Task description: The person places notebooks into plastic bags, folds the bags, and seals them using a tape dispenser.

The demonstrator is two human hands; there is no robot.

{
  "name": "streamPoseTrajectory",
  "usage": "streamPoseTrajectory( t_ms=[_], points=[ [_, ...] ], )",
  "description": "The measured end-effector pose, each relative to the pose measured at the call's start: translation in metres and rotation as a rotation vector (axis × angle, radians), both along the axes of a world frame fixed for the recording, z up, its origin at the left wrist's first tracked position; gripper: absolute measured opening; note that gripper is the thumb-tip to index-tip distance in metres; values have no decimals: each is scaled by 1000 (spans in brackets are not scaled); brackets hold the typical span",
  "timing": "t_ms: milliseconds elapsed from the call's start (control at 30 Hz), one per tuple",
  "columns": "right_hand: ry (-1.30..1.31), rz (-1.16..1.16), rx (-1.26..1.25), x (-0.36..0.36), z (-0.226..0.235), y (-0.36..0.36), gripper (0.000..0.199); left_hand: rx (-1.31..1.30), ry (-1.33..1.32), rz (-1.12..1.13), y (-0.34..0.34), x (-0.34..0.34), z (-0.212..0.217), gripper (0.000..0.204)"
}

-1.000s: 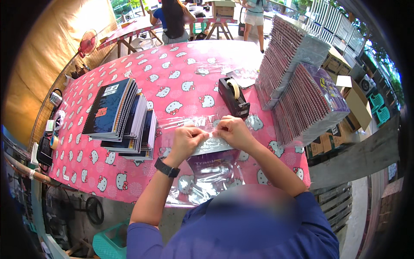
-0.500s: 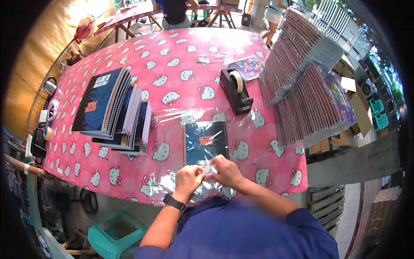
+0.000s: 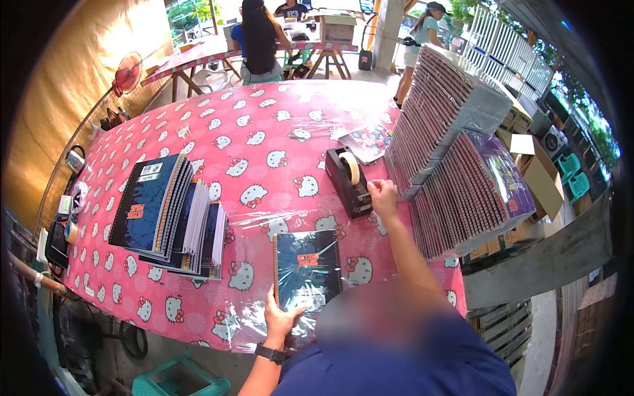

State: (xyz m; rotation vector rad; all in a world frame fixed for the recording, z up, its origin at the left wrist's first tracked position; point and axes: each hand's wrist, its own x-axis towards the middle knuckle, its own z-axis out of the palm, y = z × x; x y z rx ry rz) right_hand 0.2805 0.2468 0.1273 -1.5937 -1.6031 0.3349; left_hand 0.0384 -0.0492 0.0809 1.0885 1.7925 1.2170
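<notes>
Left hand: thumb spread from fingers at the near left corner of a dark blue notebook, thumb over its near edge, fingers along its left side. Notebook flat, directly ahead of this grip, clear plastic over and around it. Black watch on the wrist just behind.

Right hand: raised ahead and to the right of the notebook, fingertips drawn together. Cannot tell whether a strip of tape is pinched there. Black tape dispenser just left of these fingertips, pale tape roll in it. Colourful sheet beyond the right hand; tall stacks of plastic-wrapped notebooks to its right.

Left of the left hand and farther off: loose stack of blue notebooks. Pink patterned tablecloth under all of it.
</notes>
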Motion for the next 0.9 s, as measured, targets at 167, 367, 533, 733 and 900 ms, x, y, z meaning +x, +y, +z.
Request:
streamPoseTrajectory(
  t_ms=[167,367,533,733,900],
  points=[
    [80,140,-517,-2,-10,27,22,12,-62,49,-1,-3,-6,88],
    [662,218,-282,13,-49,-32,21,50,-117,65,0,-4,-8,86],
    [930,489,-1075,18,-53,-37,24,94,-170,20,9,2,-15,87],
    [10,1331,-710,-73,61,-150,23,61,-119,103,1,-9,-35,89],
    [-1020,1113,-502,-110,32,-177,54,54,-69,48,5,1,-18,88]
  ],
)
